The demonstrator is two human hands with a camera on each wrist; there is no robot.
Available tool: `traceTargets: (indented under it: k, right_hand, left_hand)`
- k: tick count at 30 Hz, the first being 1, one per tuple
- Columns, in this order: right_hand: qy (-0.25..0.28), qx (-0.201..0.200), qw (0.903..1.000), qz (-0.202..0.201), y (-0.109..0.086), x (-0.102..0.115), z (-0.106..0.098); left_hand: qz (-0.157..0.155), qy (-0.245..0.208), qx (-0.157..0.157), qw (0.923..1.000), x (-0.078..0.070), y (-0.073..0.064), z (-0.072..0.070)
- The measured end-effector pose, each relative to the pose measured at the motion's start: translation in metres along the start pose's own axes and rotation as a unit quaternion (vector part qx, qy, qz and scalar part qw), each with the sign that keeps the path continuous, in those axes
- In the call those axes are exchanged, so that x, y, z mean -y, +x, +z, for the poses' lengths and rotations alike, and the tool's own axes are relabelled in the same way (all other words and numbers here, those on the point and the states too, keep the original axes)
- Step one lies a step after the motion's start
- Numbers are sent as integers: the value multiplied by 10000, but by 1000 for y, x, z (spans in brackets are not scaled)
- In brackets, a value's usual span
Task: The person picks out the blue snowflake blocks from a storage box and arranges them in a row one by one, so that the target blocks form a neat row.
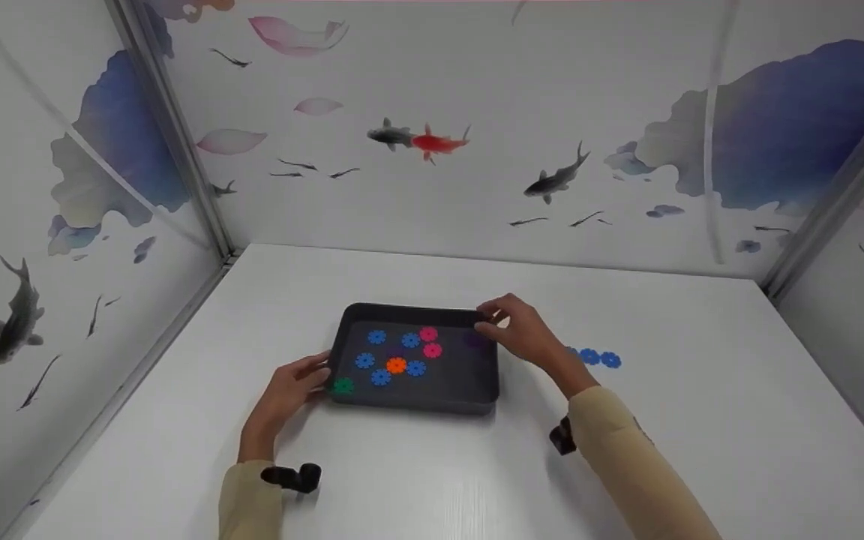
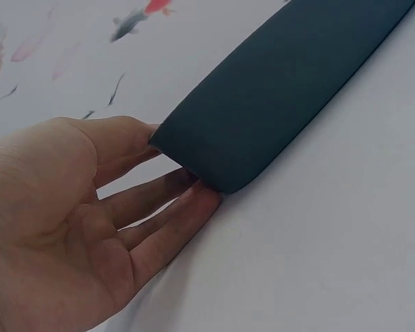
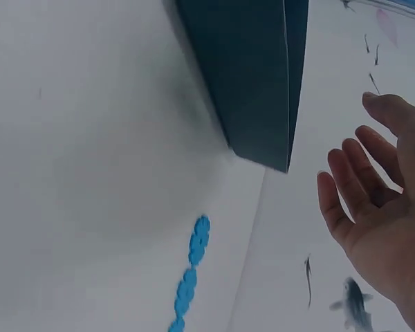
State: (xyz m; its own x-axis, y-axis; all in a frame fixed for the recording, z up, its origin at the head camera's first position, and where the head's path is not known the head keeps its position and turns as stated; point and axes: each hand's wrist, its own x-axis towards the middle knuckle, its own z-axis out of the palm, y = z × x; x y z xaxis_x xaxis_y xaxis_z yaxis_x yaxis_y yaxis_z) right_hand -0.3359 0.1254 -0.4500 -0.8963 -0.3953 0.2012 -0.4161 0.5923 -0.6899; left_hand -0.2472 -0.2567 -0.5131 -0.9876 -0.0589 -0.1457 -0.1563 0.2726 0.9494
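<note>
A dark rectangular tray (image 1: 447,382) lies on the white table, holding loose flower-shaped plastic discs. Several are blue (image 1: 377,337), two are pink (image 1: 432,350), one is orange (image 1: 396,365) and one is green (image 1: 343,385). My left hand (image 1: 286,394) touches the tray's left side with nearly straight fingers; in the left wrist view its fingertips (image 2: 204,197) meet the tray's end near the table. By the far right corner, my right hand (image 1: 522,330) has thumb and fingers apart. In the right wrist view that hand (image 3: 380,200) shows spread, relaxed fingers, apart from the tray, holding nothing.
Right of the tray, partly behind the right forearm, lies a row of blue discs (image 1: 589,356). White panels (image 1: 477,75) printed with fish and petals enclose the table (image 1: 417,472) at the back and sides. A small black camera (image 1: 293,478) sits on the left wrist.
</note>
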Motion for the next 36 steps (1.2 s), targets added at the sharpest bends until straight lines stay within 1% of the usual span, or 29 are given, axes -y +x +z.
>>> traceTargets:
  k: [2,5,8,12,14,17,20,26,29,33,36]
  right_hand:
    - [229,-170,9996,21,0,3,11]
    - [550,-357,9977,182,2,8,27]
    - [742,-368,9960,332,3,15,40]
    - [790,-149,9954,518,6,22,51]
    - [710,-30,9956,618,7,23,55]
    - [620,184,9953,723,11,27,63]
    - [495,358,9949,804,12,27,70]
    - [476,545,9930,930,10,20,77]
    - [534,673,9916,968,11,20,82]
    - [594,861,9885,1094,12,22,89]
    - [586,957,9875,1105,12,23,93]
  left_hand:
    - [-1,-28,50,10000,1,1,0]
    - [22,-67,91,9999,2,2,-2]
    - [49,-57,73,9999,2,2,-3]
    - [40,-70,59,9999,0,1,-2]
    - [60,-116,77,9999,0,2,0]
    - [99,-188,8,9998,1,2,0]
    - [102,-225,-60,9997,1,2,2]
    - [104,-343,-26,9994,2,7,9]
    - [98,-368,-57,9993,2,6,7]
    - [131,-326,21,9994,3,4,2]
    - [156,-306,59,9994,2,2,0]
